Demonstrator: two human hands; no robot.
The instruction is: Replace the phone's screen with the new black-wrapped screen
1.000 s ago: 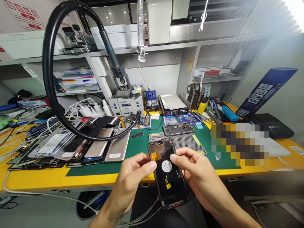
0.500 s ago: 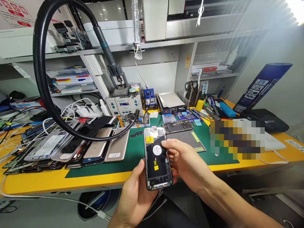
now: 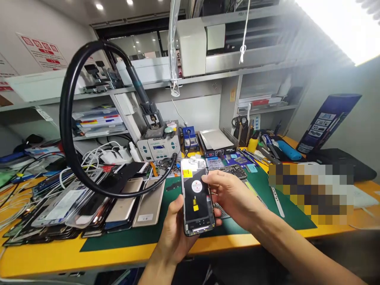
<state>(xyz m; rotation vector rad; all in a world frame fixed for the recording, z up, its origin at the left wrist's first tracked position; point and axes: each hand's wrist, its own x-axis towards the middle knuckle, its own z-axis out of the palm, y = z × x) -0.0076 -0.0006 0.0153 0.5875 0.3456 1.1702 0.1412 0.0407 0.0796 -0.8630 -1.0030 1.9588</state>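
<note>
A phone screen assembly point(image 3: 192, 202) with its inner side up shows black backing, a round white sticker and yellow labels. From below and the left, my left hand point(image 3: 175, 231) grips it, thumb along its left edge. My right hand point(image 3: 234, 194) holds its right edge, with a fingertip near the upper right corner and other fingers partly hidden behind. Behind my right hand, an opened phone body point(image 3: 237, 171) lies on the green mat point(image 3: 133, 236), partly covered.
Stacked phones point(image 3: 123, 204) lie at the left. A hot-air station point(image 3: 160, 145) with a looping black hose point(image 3: 67, 138) stands behind them. Tools, a yellow bottle point(image 3: 253, 142) and a blue roll point(image 3: 329, 122) are at the right. A metal strip point(image 3: 277, 202) lies on the mat.
The camera view has tilted up, so the bench appears lower. Both hands still hold the screen assembly, which now hides more of the mat and the opened phone body.
</note>
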